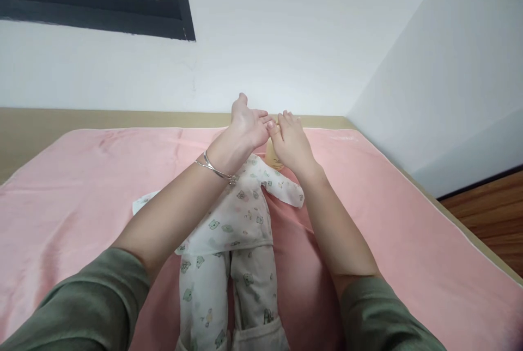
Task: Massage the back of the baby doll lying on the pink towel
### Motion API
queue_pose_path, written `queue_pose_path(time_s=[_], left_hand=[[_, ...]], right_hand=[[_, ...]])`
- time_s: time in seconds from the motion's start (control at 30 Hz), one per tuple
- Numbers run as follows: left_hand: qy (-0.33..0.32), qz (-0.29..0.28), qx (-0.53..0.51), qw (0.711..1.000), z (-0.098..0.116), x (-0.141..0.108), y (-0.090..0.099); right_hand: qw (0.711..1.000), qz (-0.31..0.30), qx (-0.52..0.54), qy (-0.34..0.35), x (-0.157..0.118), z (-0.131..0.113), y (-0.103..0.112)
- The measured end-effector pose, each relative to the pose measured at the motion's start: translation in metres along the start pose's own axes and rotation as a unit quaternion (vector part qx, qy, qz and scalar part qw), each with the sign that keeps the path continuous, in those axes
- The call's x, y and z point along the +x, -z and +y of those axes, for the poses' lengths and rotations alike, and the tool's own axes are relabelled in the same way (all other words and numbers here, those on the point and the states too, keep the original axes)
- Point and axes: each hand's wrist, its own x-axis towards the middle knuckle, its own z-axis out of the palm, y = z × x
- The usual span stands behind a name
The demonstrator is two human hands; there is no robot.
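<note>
My left hand (pixel 250 122) is held palm up above the far end of a small pyjama set, its thumb raised and its fingers stretched to the right. Close beside it, my right hand (pixel 292 141) is palm down with its fingers extended, the thumb at the left fingertips. Partly hidden behind my right hand is a pale yellow container (pixel 273 157) with dark markings; its top is out of sight. Below my wrists lie a white printed top (pixel 241 209), sleeves spread, and matching trousers (pixel 253 285). My left forearm covers part of the top.
A pink cloth (pixel 400 220) covers the surface under the clothes. Its wooden edge (pixel 163 119) meets a white wall (pixel 286 40) at the back. A dark window frame (pixel 175 18) is at upper left, and brown wood (pixel 494 209) shows at right.
</note>
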Motion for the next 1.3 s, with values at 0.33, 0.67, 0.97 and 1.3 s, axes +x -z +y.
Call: queue_pose_path(time_s=[0.33, 0.67, 0.97, 1.3], left_hand=[[0.056, -0.027, -0.098, 0.993, -0.009, 0.003, 0.012], [0.030, -0.008, -0.015, 0.999, 0.001, -0.097, 0.054], [-0.022, -0.017, -0.024, 0.999, 0.006, -0.139, 0.081], [-0.015, -0.011, -0.045, 0.999, 0.001, -0.154, 0.062]], right_hand=[[0.994, -0.001, -0.110, 0.027, 0.001, 0.001, -0.007], [0.980, 0.012, -0.185, -0.075, 0.010, -0.021, -0.019], [0.974, -0.010, -0.172, -0.150, 0.016, -0.025, -0.009], [0.977, -0.032, -0.157, -0.138, 0.014, -0.026, -0.003]])
